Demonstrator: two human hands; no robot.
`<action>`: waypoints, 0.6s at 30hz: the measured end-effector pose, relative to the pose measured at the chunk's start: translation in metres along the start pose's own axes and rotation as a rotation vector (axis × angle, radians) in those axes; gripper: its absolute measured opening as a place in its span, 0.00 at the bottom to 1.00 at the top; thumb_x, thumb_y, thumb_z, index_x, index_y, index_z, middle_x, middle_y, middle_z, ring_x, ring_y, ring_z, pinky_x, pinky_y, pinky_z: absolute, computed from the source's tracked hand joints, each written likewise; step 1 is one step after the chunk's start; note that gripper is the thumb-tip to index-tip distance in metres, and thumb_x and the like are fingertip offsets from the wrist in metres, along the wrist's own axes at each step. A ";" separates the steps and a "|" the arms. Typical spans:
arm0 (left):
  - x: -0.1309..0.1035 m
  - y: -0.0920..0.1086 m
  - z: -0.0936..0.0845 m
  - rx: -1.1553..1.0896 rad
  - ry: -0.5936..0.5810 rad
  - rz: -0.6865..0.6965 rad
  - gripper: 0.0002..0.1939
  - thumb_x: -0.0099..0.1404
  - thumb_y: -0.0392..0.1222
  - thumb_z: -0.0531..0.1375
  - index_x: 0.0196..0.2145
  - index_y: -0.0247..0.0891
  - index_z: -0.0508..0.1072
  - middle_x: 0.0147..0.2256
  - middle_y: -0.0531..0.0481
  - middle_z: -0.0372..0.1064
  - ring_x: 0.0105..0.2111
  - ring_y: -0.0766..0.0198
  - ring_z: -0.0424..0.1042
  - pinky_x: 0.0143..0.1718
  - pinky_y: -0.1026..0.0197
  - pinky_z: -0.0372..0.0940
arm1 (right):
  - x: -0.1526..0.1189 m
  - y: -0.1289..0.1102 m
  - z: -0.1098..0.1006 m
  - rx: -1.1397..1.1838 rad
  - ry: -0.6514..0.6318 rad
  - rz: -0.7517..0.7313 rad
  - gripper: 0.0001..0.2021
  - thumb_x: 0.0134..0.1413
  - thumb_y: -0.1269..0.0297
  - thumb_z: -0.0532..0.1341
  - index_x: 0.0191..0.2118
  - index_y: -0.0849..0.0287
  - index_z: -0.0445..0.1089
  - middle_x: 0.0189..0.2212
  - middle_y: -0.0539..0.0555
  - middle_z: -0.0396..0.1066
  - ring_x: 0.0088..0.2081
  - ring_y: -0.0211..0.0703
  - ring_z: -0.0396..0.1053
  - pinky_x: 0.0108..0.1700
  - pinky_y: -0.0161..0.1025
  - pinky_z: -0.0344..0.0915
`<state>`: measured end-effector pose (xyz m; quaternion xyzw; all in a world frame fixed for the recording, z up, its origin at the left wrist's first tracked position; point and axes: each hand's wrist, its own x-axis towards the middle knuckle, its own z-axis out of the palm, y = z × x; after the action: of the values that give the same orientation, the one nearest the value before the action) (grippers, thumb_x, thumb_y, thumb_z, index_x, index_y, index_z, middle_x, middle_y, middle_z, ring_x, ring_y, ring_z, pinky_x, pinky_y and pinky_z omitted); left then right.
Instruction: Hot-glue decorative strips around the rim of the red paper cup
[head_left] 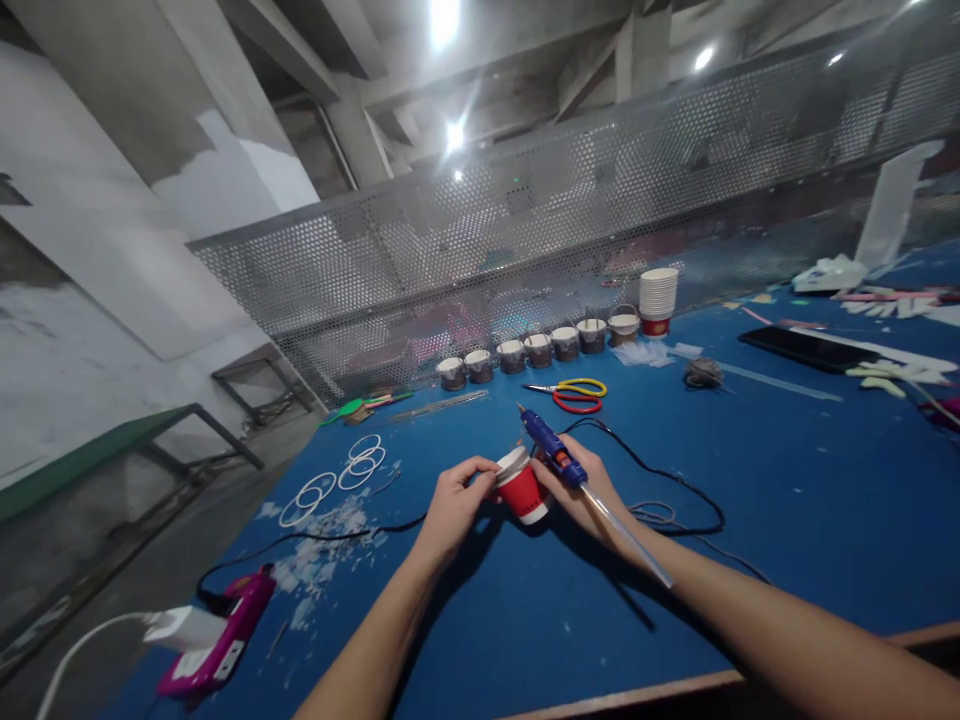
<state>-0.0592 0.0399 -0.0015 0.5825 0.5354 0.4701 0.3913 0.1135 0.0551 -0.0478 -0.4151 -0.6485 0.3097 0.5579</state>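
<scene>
A red paper cup (523,492) with a white base is tilted between my hands, a greyish-white band near its rim. My left hand (459,497) pinches the cup's upper left edge between thumb and fingers. In my right hand (586,487) is a blue hot glue gun (553,446), its nozzle pointing up and away to the left. A long clear glue stick (626,535) sticks out of the gun's back end. The right fingertips also reach the cup's right side; whether they press on it is hard to see.
Scissors (576,393) lie beyond the cup. Several yarn-wrapped cups (538,350) line the mesh panel, near a stack of paper cups (658,295). A grey yarn ball (703,374) and phone (806,348) lie right. White rings (307,500), a black cord (322,536) and a purple power strip (240,625) lie left.
</scene>
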 end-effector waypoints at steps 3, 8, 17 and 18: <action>0.000 0.001 0.001 0.000 0.008 -0.007 0.06 0.49 0.40 0.59 0.20 0.37 0.75 0.18 0.52 0.69 0.20 0.65 0.67 0.26 0.64 0.60 | -0.001 -0.002 -0.001 0.007 -0.002 0.010 0.11 0.53 0.55 0.58 0.32 0.58 0.64 0.25 0.50 0.66 0.26 0.39 0.61 0.31 0.36 0.61; -0.002 0.003 0.002 0.020 -0.012 0.026 0.04 0.48 0.38 0.59 0.21 0.38 0.75 0.19 0.53 0.69 0.21 0.65 0.66 0.27 0.64 0.60 | -0.001 -0.006 -0.002 0.030 -0.005 0.015 0.10 0.52 0.56 0.59 0.30 0.58 0.64 0.23 0.48 0.64 0.25 0.39 0.60 0.30 0.36 0.61; -0.004 -0.002 0.003 0.122 -0.052 0.115 0.08 0.52 0.41 0.61 0.28 0.36 0.77 0.27 0.50 0.72 0.29 0.64 0.67 0.32 0.63 0.62 | -0.003 -0.004 -0.001 0.032 -0.041 -0.046 0.07 0.51 0.60 0.59 0.32 0.59 0.65 0.25 0.50 0.67 0.26 0.39 0.63 0.31 0.35 0.63; -0.004 -0.002 0.003 0.139 -0.054 0.120 0.08 0.53 0.41 0.60 0.28 0.36 0.77 0.28 0.50 0.72 0.29 0.64 0.67 0.31 0.64 0.62 | -0.003 -0.004 -0.001 0.035 -0.039 -0.050 0.07 0.50 0.60 0.59 0.31 0.59 0.65 0.25 0.50 0.67 0.26 0.39 0.63 0.31 0.35 0.63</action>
<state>-0.0568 0.0366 -0.0048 0.6519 0.5201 0.4384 0.3351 0.1137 0.0504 -0.0460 -0.3829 -0.6640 0.3149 0.5597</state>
